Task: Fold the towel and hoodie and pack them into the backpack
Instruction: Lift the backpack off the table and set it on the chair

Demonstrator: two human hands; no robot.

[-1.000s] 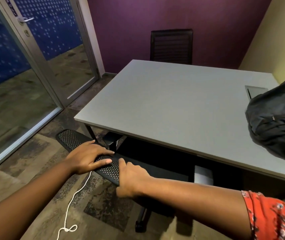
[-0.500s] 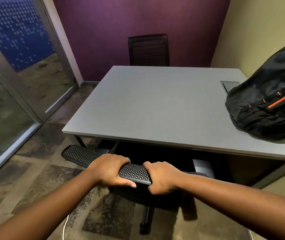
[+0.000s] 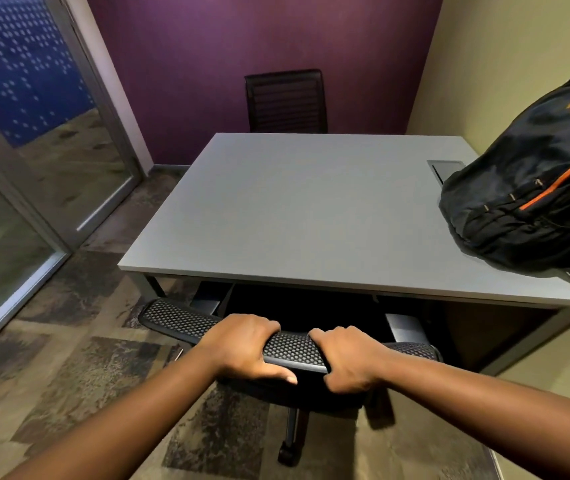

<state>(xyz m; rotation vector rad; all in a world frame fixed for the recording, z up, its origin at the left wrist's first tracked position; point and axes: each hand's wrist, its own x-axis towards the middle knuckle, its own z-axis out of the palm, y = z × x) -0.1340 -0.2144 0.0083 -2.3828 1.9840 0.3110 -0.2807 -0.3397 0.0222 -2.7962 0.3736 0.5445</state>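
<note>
Both your hands, left hand (image 3: pixel 247 346) and right hand (image 3: pixel 347 358), grip the chair back (image 3: pixel 290 346); the backpack (image 3: pixel 532 195) sits apparently shut on the table (image 3: pixel 294 209), nothing folded.

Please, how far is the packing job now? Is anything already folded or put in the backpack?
Done: nothing of the packing shows. The backpack lies on the grey table at its right side; no towel or hoodie is in view, and I cannot see inside the bag. In hand: the left hand and right hand both grip the top of the mesh chair back. Left: folding both items and packing them.
</note>
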